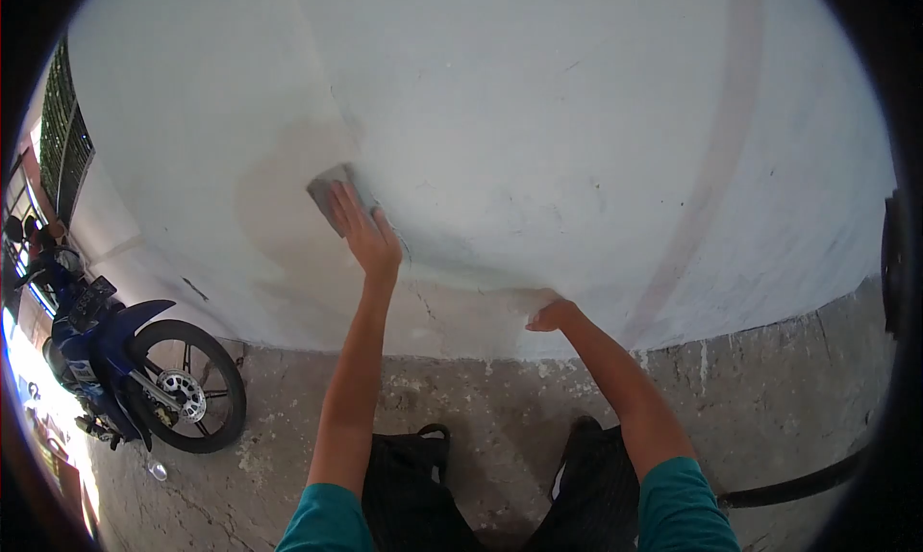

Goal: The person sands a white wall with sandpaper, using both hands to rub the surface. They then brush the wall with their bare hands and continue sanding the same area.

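Observation:
My left hand (367, 237) presses a grey piece of sandpaper (325, 188) flat against the white wall (500, 100), fingers laid over its right part. Around the sandpaper the wall shows a beige, dull patch (279, 201). Lower and to the right, my right hand (551, 314) is right at the wall's lower part, fingers curled in and thumb pointing left, with nothing visible in it. A thin crack (426, 302) runs down the wall between the two hands.
A blue motorcycle (96, 350) stands at the left, its front wheel (187, 387) close to the wall. My sandalled feet are on the worn concrete floor (279, 456). A black curved hose-like thing (798, 485) lies at the right, and a dark object (892, 263) is at the right edge.

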`<act>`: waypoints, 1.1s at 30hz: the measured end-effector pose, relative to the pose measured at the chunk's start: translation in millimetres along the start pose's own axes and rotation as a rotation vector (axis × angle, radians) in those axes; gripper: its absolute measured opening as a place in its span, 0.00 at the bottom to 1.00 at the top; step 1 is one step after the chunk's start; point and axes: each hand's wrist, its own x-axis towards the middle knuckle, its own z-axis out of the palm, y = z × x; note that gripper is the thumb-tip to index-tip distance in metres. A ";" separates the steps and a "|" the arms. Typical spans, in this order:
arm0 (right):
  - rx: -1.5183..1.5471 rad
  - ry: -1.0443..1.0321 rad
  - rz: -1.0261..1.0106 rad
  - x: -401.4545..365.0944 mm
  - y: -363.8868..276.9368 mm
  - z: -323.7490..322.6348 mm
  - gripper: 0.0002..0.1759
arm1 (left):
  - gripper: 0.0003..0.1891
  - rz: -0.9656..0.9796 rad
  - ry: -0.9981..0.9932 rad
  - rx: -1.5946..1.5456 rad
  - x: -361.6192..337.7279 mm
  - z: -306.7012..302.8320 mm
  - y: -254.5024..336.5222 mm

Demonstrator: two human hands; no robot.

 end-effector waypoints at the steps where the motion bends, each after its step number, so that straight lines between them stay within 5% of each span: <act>1: -0.030 -0.017 -0.005 -1.4 -2.3 -3.2 0.35 | 0.30 0.103 -0.021 -0.004 -15.6 4.8 -7.1; 5: -0.060 0.088 -0.049 -17.8 -13.8 -23.7 0.37 | 0.29 0.133 -0.318 0.086 -102.8 -4.0 -71.9; 13: 0.025 -0.071 -0.030 -51.8 -52.8 -91.8 0.35 | 0.28 -0.044 -0.281 0.092 -113.3 -20.0 -88.6; 15: -0.032 -0.122 0.026 -53.1 -51.1 -85.8 0.36 | 0.31 -0.396 0.088 -0.058 -110.4 -11.9 -95.7; 20: 0.053 -0.076 0.052 -62.6 -55.4 -98.4 0.35 | 0.36 -0.802 0.240 -0.201 -79.6 1.6 -134.3; 22: 0.106 -0.058 0.044 -72.7 -58.0 -106.9 0.36 | 0.35 -0.630 0.383 -0.229 -39.9 -3.4 -117.4; 26: 0.209 -0.001 -0.040 -77.0 -67.4 -124.7 0.38 | 0.34 -0.494 0.316 -0.200 10.6 -2.4 -90.1; 29: -0.011 0.066 -0.083 -26.7 -24.6 -42.3 0.35 | 0.31 -0.119 0.149 -0.125 7.7 4.5 -50.8; 33: -0.029 0.083 -0.047 -20.3 -39.0 -39.3 0.35 | 0.25 0.174 -0.123 0.105 -42.1 15.1 -19.1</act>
